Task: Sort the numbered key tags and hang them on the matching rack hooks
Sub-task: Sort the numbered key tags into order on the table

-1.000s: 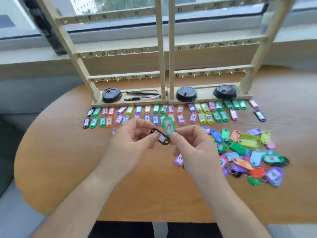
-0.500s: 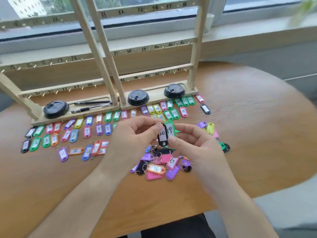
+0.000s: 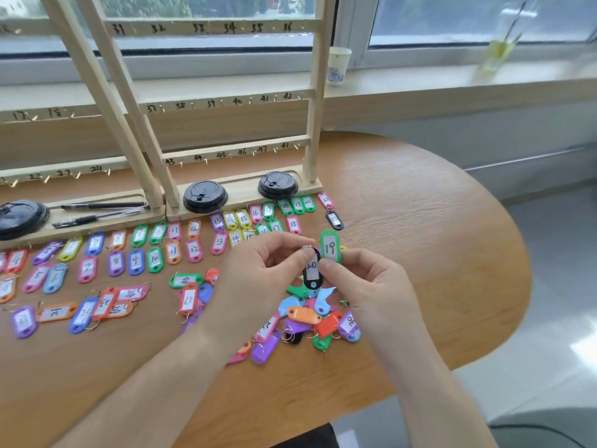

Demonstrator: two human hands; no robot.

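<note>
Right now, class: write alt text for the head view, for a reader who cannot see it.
Over a wooden table, the left hand pinches a black tag and the right hand a green tag marked 19. Rows of tags and a loose pile lie before a numbered rack.

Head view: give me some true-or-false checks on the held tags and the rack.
1. The green plastic key tag pinched by the right hand reads 19. True.
2. The black plastic key tag marked 20 lies on the wooden table. False: the left hand pinches it at its ring, above the table.
3. Tags hang from hooks 43 to 48 of the wooden rack. False: those hooks are bare.
4. Black pens lie on the rack's base. True.
</note>
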